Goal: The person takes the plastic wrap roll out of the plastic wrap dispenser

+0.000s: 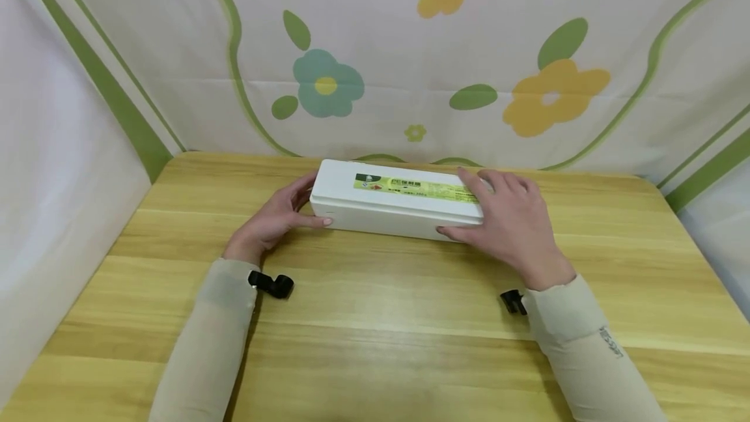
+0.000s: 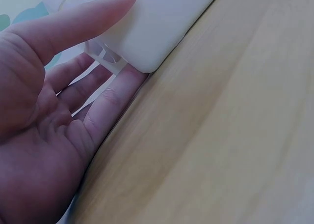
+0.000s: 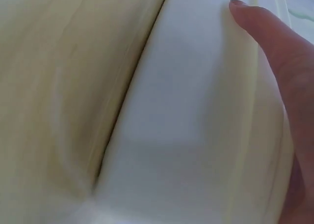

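A long white cling film box (image 1: 381, 217) with a lid lies on the table near its back edge. A yellow-green label (image 1: 410, 187) with printed characters runs along its top. My left hand (image 1: 275, 217) holds the left end, thumb on the front face and fingers round behind the end. In the left wrist view, the fingers of the left hand (image 2: 64, 96) reach low by the box's bottom corner. My right hand (image 1: 512, 223) grips the right end from above, its thumb against the front and its fingers over the top. The right wrist view shows that thumb along the white front wall (image 3: 167, 96).
The wooden table (image 1: 381, 331) stretches in front of the box and to both sides. Behind it hangs a white cloth (image 1: 375, 83) with flower prints, and similar cloth closes off the left and right. A black camera mount (image 1: 272, 284) sits on the left wrist, another (image 1: 513, 301) on the right.
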Demonstrator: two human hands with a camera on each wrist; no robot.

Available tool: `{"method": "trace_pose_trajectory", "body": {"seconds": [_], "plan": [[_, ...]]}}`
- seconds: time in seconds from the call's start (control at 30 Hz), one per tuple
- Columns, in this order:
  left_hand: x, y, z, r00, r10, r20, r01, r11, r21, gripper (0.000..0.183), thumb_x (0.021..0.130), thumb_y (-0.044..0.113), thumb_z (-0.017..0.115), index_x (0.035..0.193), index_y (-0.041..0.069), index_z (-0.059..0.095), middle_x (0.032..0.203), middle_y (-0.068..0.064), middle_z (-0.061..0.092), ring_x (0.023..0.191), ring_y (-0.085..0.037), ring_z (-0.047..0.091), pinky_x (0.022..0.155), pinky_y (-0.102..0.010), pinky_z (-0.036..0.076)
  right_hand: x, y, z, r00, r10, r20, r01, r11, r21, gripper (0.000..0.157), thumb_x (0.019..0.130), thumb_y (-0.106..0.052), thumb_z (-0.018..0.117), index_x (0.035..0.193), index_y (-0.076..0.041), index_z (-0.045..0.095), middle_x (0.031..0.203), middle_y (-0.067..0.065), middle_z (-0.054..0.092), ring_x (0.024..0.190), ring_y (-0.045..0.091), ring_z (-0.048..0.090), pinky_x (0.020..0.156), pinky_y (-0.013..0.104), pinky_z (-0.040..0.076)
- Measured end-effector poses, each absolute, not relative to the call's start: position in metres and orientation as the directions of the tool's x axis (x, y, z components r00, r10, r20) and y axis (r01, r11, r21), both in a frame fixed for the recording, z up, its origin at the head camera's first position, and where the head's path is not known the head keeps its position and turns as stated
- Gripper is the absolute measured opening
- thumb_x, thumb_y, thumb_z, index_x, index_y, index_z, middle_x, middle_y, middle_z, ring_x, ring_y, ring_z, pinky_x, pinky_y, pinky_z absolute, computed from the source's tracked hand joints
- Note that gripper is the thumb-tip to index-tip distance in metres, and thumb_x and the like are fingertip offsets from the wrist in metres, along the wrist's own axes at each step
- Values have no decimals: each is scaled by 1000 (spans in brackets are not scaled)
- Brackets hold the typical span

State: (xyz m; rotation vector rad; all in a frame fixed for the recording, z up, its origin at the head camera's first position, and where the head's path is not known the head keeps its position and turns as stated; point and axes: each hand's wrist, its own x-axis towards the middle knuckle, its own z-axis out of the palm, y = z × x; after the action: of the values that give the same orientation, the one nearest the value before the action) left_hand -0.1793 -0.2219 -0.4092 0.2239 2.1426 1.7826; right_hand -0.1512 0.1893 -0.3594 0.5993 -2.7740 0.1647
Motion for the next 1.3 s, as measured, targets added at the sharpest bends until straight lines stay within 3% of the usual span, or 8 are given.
{"method": "trace_pose_trajectory", "body": {"seconds": [0.3, 0.53, 0.73, 1.03, 1.17, 1.3], "plan": [[-180, -220, -410, -927, 338, -163, -101, 194, 976, 102, 85, 5, 91, 169, 22, 36, 175, 0, 37, 165, -24, 29, 135, -52, 22, -147, 206, -359, -853, -408, 325, -450, 891, -63, 100, 75, -72, 86, 158, -26, 54, 143, 14, 66, 130, 42, 63, 105, 65, 46], [-179, -221, -409, -929, 326, -174, -110, 204, 973, 103, 85, 6, 91, 170, 23, 36, 174, 0, 38, 164, -24, 29, 135, -52, 22, -146, 225, -363, -860, -419, 292, -481, 856, -187, 103, 75, -56, 96, 162, -25, 50, 151, 19, 57, 141, 44, 52, 110, 70, 43], [-178, -222, -410, -928, 321, -189, -116, 233, 965, 105, 85, 9, 92, 170, 24, 33, 175, 0, 36, 166, -24, 25, 135, -52, 21, -149, 233, -372, -797, -472, 376, -563, 806, -182, 113, 65, -49, 103, 162, -20, 51, 141, 24, 62, 129, 45, 58, 103, 65, 49], [-180, -221, -409, -926, 334, -174, -99, 230, 968, 104, 86, 7, 91, 171, 22, 32, 176, 0, 33, 167, -23, 22, 135, -51, 19, -155, 236, -372, -729, -523, 442, -631, 764, -136, 106, 69, -53, 96, 159, -16, 54, 135, 26, 65, 119, 48, 61, 97, 65, 52], [-180, -221, -409, -925, 342, -167, -92, 226, 970, 104, 87, 6, 90, 171, 22, 31, 177, 0, 33, 166, -23, 24, 135, -51, 21, -155, 237, -371, -729, -523, 442, -634, 759, -147, 104, 70, -54, 94, 159, -18, 55, 135, 25, 65, 119, 46, 61, 96, 65, 51], [-179, -221, -409, -927, 341, -158, -86, 216, 973, 106, 86, 4, 90, 172, 22, 30, 176, 0, 33, 166, -24, 25, 135, -50, 21, -155, 237, -368, -731, -528, 432, -641, 750, -167, 107, 63, -44, 100, 158, -18, 57, 136, 26, 64, 122, 46, 60, 99, 64, 50]]}}
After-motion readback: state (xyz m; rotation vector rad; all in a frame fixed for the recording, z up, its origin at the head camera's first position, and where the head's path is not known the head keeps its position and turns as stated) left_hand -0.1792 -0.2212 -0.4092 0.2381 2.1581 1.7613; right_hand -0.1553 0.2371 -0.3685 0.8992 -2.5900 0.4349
